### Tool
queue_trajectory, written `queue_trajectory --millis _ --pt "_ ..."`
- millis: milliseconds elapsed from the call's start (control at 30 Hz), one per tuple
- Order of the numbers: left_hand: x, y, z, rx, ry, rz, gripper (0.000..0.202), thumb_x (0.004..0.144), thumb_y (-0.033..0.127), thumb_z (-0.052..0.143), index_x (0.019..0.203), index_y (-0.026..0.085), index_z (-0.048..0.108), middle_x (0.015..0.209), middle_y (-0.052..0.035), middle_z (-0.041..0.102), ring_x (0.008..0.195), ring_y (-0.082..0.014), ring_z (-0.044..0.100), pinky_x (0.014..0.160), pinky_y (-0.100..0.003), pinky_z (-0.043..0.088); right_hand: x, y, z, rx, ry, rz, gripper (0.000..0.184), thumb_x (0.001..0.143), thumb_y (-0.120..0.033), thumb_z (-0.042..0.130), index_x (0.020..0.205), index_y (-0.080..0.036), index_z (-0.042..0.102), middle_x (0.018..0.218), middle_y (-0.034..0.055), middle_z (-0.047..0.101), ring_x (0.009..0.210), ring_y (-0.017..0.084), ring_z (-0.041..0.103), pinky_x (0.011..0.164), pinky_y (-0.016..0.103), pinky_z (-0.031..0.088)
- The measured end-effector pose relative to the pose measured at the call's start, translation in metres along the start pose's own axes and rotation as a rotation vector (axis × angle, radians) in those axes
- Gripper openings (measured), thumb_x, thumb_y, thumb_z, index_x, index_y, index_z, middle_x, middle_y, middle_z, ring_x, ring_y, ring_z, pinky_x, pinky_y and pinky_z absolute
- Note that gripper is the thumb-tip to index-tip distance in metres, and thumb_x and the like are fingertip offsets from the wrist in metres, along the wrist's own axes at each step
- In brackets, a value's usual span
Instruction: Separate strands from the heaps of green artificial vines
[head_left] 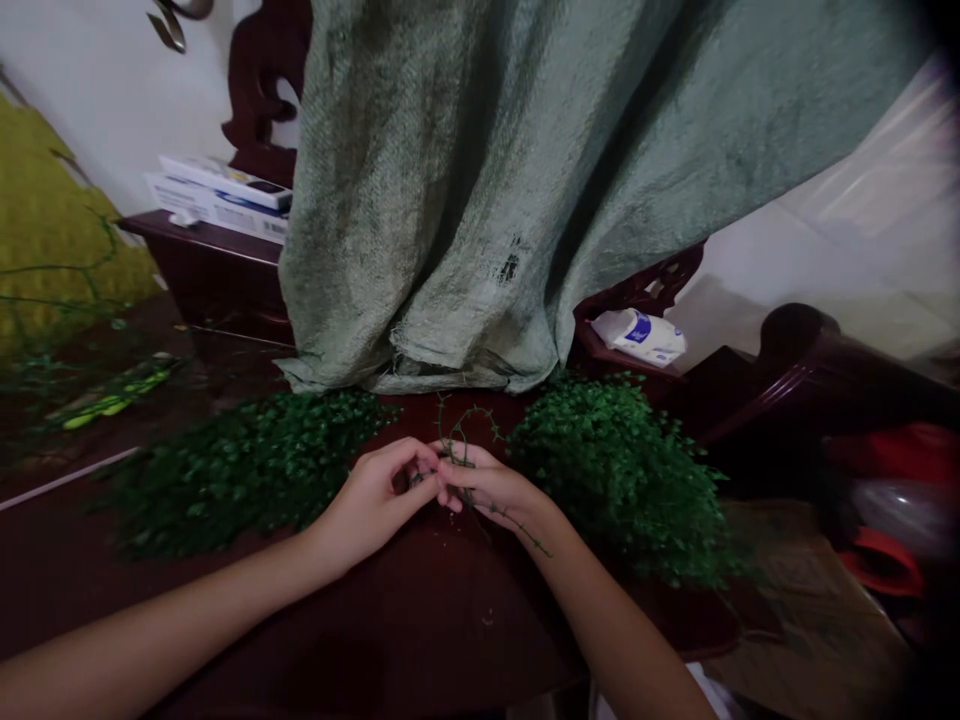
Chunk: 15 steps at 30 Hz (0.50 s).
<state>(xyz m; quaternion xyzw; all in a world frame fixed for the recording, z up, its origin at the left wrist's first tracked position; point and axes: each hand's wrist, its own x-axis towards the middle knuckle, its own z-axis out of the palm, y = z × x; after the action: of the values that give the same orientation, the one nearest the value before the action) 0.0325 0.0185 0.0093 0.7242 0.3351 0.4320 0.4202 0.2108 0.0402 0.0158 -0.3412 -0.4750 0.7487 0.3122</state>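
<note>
My left hand (386, 495) and my right hand (487, 480) meet over the dark red wooden surface. Between them runs a thin green plastic-looking stem (461, 425) with short side nubs; one end curls up above the fingers and another trails down past my right wrist. My right hand is closed around this stem. The thumb and fingertips of my left hand pinch together at the same spot, touching the right fingertips. On the left lies a heap of leafy green artificial foliage (247, 470); a second heap of foliage (615, 470) lies to the right.
A large grey-green woven sack (465, 200) hangs behind the surface. White boxes (217, 200) rest on a ledge at the left; a tissue pack (641, 337) sits at the right. Bright green items (116, 400) and loose stems lie far left. Cardboard (810, 600) is at lower right.
</note>
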Motion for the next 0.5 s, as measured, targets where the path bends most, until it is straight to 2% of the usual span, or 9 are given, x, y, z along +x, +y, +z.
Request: queue_trajectory --millis 133,267,367,500 --pt "0.0011 0.0014 -0.0017 0.066 0.014 0.016 0.012 0.092 0.028 0.055 0.089 0.019 0.061 0.078 -0.0008 0.072 0.072 -0.0156 0.065 0.067 -0.028 0.051 -0.0006 -0.0016 0.0030 0.047 0.045 0.025 0.029 0.072 -0.030 0.078 0.094 -0.016 0.065 0.076 -0.0001 0.059 0.059 0.008 0.052 0.047 0.018 0.036" --pt "-0.0006 0.0052 -0.0055 0.164 -0.030 0.087 0.014 0.094 0.029 0.052 0.097 0.019 0.061 0.087 -0.0033 0.072 0.080 -0.0172 0.067 0.074 -0.031 0.052 0.0009 0.0020 0.0012 0.136 0.058 0.035 0.031 0.071 -0.025 0.077 0.100 -0.017 0.067 0.078 0.0002 0.061 0.053 0.005 0.045 0.048 0.018 0.034" --pt "-0.0032 0.0079 -0.0070 0.229 -0.067 0.090 0.016 0.096 0.028 0.046 0.106 0.021 0.057 0.093 -0.0042 0.070 0.086 -0.0181 0.067 0.079 -0.033 0.052 0.0014 0.0039 0.0010 0.209 0.038 -0.008 0.031 0.073 -0.021 0.073 0.103 -0.017 0.067 0.064 -0.0036 0.054 0.049 0.005 0.039 0.049 0.019 0.034" --pt "-0.0041 0.0051 -0.0038 0.285 -0.035 0.038 0.019 0.095 0.029 0.046 0.111 0.022 0.052 0.084 0.0000 0.063 0.073 -0.0157 0.064 0.065 -0.028 0.050 0.0008 0.0038 0.0019 0.255 0.020 -0.079 0.026 0.076 -0.020 0.069 0.101 -0.018 0.066 0.053 -0.0072 0.041 0.047 0.006 0.033 0.052 0.020 0.034"
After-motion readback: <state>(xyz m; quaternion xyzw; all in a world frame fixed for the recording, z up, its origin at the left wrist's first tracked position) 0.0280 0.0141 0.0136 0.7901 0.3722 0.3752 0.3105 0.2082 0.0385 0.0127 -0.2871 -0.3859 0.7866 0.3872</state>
